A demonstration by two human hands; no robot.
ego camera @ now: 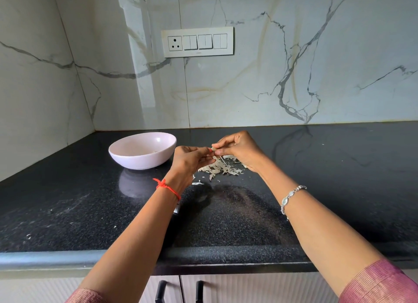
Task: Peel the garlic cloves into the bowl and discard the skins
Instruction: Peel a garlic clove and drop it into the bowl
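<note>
While left hand [191, 156] and right hand [238, 149] pinch 1 pale garlic clove [213, 149] — fingers [222, 144] curled — papery skins [220, 167] lie right of a round pink bowl [135, 161].

My left hand [192, 159] and right hand [237, 150] meet above the black granite counter [248, 223], both pinching one garlic clove [213, 149] at my fingertips. A strip of skin [222, 160] dangles from it over the pile of skins [222, 167]. The pale pink bowl [126, 159] sits left of my hands.
</note>
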